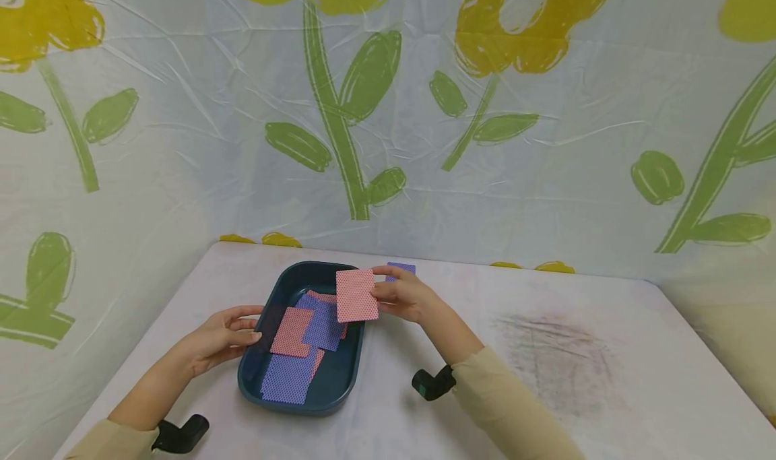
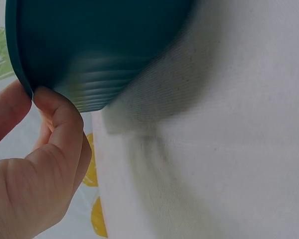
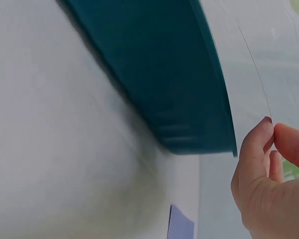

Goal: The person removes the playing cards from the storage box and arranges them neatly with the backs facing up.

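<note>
A dark teal plastic tub [image 1: 348, 386] stands on the table, with several red-backed and blue-backed playing cards inside. My left hand [image 1: 219, 339] pinches its left rim between thumb and fingers, as the left wrist view [image 2: 45, 154] shows. Between the thumb and fingers of my right hand [image 1: 405, 295] is a red-backed playing card [image 1: 356, 296], raised over the tub's right rim. The right wrist view shows that card edge-on as a thin line. In the tub, a blue-backed card [image 1: 324, 325] overlaps a red-backed card [image 1: 292, 332]; another blue-backed card [image 1: 286, 379] lies nearest me.
One blue-backed card [image 3: 181, 224] lies on the table beyond my right hand, partly hidden by it in the head view. A dark smudge [image 1: 554, 352] marks the white tablecloth [image 1: 612, 413] on the right. A flower-printed sheet [image 1: 424, 197] hangs behind the table.
</note>
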A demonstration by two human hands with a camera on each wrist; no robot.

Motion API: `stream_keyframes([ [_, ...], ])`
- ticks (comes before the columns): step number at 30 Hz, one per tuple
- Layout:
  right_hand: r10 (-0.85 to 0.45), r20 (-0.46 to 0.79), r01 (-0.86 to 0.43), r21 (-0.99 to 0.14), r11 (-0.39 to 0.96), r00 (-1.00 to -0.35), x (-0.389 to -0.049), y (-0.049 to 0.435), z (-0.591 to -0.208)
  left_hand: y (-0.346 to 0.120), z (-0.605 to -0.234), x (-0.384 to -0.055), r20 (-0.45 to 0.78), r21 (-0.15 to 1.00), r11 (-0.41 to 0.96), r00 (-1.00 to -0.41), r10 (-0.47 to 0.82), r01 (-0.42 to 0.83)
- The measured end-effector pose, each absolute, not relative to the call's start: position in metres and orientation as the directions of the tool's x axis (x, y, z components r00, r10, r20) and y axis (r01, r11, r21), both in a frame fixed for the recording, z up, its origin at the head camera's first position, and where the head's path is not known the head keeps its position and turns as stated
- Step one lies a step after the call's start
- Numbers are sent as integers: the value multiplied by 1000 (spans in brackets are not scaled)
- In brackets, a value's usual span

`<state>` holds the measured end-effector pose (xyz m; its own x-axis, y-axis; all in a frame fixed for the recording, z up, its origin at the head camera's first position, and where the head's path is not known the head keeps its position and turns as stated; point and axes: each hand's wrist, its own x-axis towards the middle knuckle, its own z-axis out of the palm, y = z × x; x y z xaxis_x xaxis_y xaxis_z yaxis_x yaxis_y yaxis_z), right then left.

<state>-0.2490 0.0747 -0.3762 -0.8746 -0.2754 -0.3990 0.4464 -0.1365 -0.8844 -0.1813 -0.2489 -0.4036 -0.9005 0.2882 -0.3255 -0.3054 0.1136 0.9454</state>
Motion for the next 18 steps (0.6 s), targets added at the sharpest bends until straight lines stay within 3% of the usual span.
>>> stream_keyframes([
  [18,-240,-431,479,-855,-201,-870,-250,133,-387,-249,-402,-180,-327,945,122,-900,288,-304],
])
